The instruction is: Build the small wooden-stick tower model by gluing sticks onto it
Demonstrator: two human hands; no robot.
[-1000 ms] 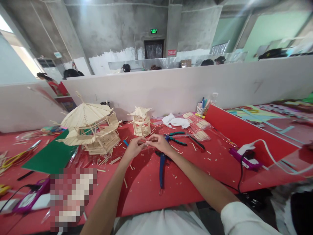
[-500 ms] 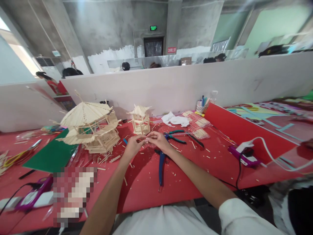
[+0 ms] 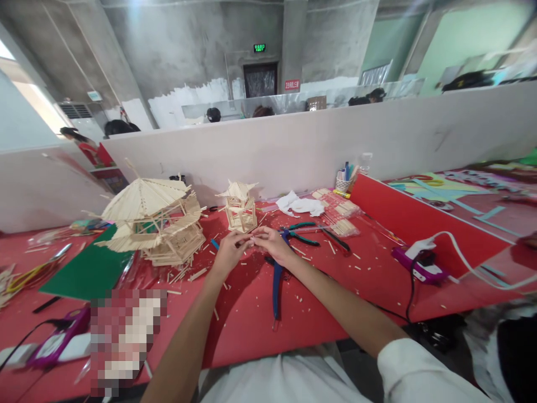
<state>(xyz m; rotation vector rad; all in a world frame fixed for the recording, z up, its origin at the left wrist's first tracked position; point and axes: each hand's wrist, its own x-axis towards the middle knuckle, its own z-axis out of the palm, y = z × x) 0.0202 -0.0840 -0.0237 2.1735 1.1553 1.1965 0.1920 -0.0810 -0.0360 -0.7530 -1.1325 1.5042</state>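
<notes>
My left hand (image 3: 230, 251) and my right hand (image 3: 272, 244) meet at the fingertips above the red table. Both are closed in a pinch on something small that I cannot make out. Just behind them stands a small pavilion model (image 3: 240, 207) built of pale wooden sticks. A larger stick pavilion (image 3: 155, 221) with a wide roof sits to the left. Blue-handled cutters (image 3: 277, 288) lie below my right hand, and teal-handled pliers (image 3: 304, 235) rest just beyond it.
Wood scraps litter the red table (image 3: 251, 336). Packs of sticks (image 3: 342, 210), white tissue (image 3: 297, 204) and a pen holder (image 3: 344, 179) are at the back. A red board (image 3: 419, 224) leans at the right beside a purple power strip (image 3: 419, 267); a green board (image 3: 86, 268) lies left.
My hands stay together at nearly the same spot, with only slight finger shifts. The view has moved a little; the models and tools keep their places.
</notes>
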